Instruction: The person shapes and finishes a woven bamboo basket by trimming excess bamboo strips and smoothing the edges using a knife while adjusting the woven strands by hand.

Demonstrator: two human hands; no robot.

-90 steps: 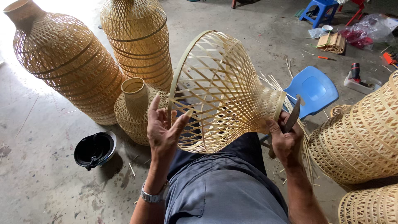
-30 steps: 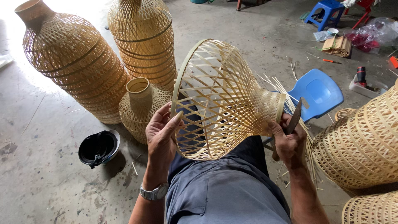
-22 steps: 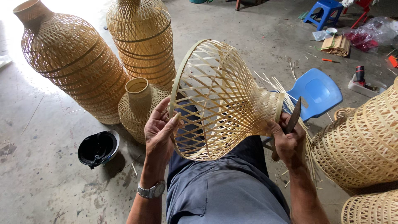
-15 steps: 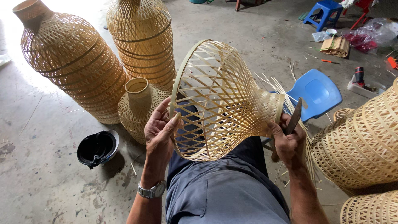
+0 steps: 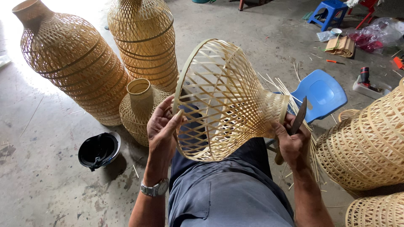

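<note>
While left hand [image 5: 162,126] fingers pinch one woven lampshade [image 5: 223,101] — right hand [image 5: 292,143] grips one knife [image 5: 298,120].

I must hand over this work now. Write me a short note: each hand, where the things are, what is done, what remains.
Left hand: grips the wide open rim of the woven bamboo shade, which lies sideways over the lap.
Right hand: at the shade's narrow neck, holding a knife blade up.
Done: body and wide rim are woven.
Left: loose strips stick out untrimmed at the neck.
Nearby: finished tall woven pieces on the floor to the left, blue stool behind.
</note>
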